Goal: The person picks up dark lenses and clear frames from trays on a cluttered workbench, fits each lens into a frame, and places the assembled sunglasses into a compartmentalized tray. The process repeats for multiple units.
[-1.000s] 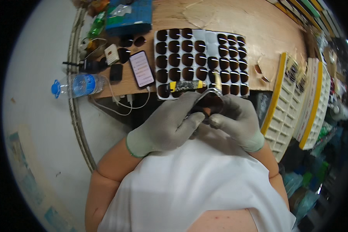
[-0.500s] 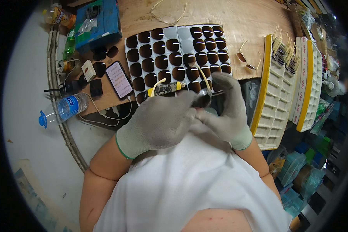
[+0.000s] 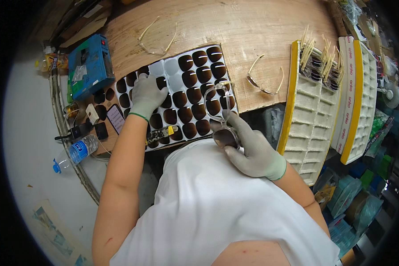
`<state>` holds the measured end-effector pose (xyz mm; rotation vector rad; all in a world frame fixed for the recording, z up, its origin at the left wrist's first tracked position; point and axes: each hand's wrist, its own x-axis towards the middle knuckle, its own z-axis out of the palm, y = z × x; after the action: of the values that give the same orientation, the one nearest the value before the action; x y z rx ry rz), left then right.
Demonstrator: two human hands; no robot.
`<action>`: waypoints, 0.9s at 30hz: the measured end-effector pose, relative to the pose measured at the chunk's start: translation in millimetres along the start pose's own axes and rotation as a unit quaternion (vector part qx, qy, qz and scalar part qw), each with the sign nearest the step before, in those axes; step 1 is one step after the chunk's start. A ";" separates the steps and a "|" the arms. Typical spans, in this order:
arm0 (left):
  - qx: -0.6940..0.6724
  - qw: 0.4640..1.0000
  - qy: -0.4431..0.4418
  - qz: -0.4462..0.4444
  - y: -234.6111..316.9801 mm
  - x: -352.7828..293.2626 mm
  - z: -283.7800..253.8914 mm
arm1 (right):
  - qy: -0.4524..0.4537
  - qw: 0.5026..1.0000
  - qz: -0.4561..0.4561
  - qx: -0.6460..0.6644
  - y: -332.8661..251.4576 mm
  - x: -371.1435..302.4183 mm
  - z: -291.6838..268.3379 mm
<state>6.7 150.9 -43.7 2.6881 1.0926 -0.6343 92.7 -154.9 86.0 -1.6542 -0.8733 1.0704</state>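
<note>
My left hand (image 3: 148, 94), in a grey glove, reaches over a board (image 3: 172, 66) set with rows of brown sunglass lenses. Its thumb and fingers close about one dark brown lens (image 3: 161, 83) beside the bare spots; how firm the grip is stays partly hidden. Near my body, my gloved right hand (image 3: 252, 153) grips a pair of sunglasses (image 3: 205, 104) with a clear frame. One rim holds a dark lens (image 3: 226, 137); the other rim has the board showing through it.
A yellow-and-black cutter (image 3: 162, 134) lies on the board's near edge. Two more pale-armed glasses (image 3: 265, 91) lie farther out. White compartment trays (image 3: 303, 128) with yellow edges stand at right, one holding several glasses. At left are a phone (image 3: 115, 118), a blue box (image 3: 91, 66) and a water bottle (image 3: 78, 150).
My hands have parted. The left has moved from the glasses out over the lens board; the right keeps the glasses and has lowered slightly. The whole view has also shifted.
</note>
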 end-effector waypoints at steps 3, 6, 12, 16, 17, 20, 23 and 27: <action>-0.092 0.993 0.075 -0.007 -3.6 0.6 11.1 | -0.036 0.995 0.002 0.095 13.6 7.7 2.7; -0.232 0.968 0.096 0.008 -9.4 -8.6 16.7 | 0.026 0.987 -0.007 0.158 18.8 2.9 11.5; -0.743 0.640 -0.175 0.084 2.6 -136.5 -30.3 | -0.008 0.999 0.032 0.037 3.7 16.9 40.3; -0.808 0.546 -0.185 0.119 -21.8 -168.7 -18.6 | 0.000 0.989 0.059 0.133 -13.1 19.0 86.6; -0.830 0.506 -0.206 0.115 -34.6 -173.6 -20.2 | -0.023 0.986 0.077 0.148 -17.7 16.9 91.4; -0.853 0.440 -0.257 0.110 -69.2 -187.2 -16.1 | -0.099 0.985 0.066 0.122 -41.1 23.6 111.4; -0.813 0.507 -0.241 0.157 -97.7 -197.2 -15.4 | -0.102 0.985 0.065 0.122 -36.5 23.6 134.1; -0.813 0.492 -0.265 0.163 -121.0 -216.8 -20.8 | -0.071 0.978 0.083 0.178 -32.5 18.8 160.4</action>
<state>-209.9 108.6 71.8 0.7794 0.3801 -0.0654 -51.8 -75.8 85.1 -1.3784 -0.5955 1.3854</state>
